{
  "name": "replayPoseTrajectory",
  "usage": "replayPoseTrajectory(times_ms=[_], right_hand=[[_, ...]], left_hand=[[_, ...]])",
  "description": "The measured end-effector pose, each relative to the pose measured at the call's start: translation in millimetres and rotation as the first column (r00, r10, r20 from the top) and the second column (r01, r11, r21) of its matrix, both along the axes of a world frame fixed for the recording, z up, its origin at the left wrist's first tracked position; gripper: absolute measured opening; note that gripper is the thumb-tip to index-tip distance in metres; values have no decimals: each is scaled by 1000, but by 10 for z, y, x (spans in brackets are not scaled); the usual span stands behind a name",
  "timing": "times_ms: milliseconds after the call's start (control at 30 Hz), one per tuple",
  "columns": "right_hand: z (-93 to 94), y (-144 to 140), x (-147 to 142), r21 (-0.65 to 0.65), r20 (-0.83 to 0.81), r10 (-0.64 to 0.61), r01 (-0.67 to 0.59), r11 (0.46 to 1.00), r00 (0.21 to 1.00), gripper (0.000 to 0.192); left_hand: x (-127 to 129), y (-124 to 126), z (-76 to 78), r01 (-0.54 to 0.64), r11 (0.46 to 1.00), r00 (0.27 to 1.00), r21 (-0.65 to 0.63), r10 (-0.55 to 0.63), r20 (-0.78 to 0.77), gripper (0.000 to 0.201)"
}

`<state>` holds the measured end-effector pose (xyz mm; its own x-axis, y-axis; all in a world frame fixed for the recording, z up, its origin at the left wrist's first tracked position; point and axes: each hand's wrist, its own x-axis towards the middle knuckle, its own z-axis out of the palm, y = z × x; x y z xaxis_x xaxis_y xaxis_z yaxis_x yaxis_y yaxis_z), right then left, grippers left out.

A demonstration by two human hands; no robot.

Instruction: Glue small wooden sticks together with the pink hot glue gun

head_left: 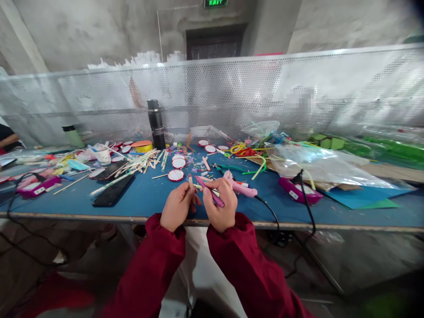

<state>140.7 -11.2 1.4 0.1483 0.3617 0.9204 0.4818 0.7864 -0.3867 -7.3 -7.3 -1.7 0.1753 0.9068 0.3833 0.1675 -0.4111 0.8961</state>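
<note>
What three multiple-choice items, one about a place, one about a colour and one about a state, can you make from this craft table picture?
1. Where does the tall black metal flask stand?
A. at the far side of the blue table, before the perforated metal screen
B. on the floor
C. at the near table edge

2. What colour is the stick-like tool in the right hand?
A. green
B. pink-purple
C. white

3. How is the flat black phone lying?
A. upright against the flask
B. held in the left hand
C. flat on the table

Answers: 1 A, it stands by the screen. 2 B, its shaft looks pink-purple. 3 C, it lies flat, left of the hands.
</note>
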Motion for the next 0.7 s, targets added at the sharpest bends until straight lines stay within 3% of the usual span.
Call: replayPoseTrajectory(times_ms=[233,700], right_hand=[[5,-14,-7,-6,21,64,-64,998,998,10],[22,10,-18,-12,61,51,-50,999,997,14]], left_hand=[[1,6,-18,8,1000,1000,-15,-9,-11,31],[10,-11,0,-16,1000,998,24,17,-68,33]])
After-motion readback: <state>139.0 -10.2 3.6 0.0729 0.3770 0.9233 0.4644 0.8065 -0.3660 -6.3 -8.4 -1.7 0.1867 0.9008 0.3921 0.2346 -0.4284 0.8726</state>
